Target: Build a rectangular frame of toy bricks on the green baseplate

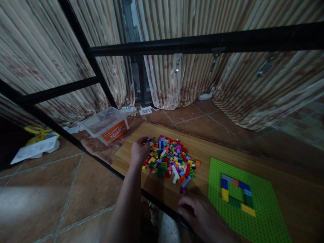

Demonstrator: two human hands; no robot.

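A heap of small toy building bricks (168,157) in many colours lies on the wooden board. At its left edge my left hand (139,152) has its fingertips pinched on a small blue brick (150,139). My right hand (199,212) rests by the near edge of the board, below the heap. Its fingers are loosely bent, thumb and forefinger apart, and I see nothing between them. To the right is a green studded baseplate (263,192). On it stands a square frame of bricks (235,204) in blue, yellow, green and orange, with a bare middle.
A clear plastic box (107,123) with an orange label stands past the left end of the wooden board (131,148). A black metal frame (157,47) crosses in front of striped curtains (167,81). Papers (145,110) and a white tray (36,150) lie on the tiled floor.
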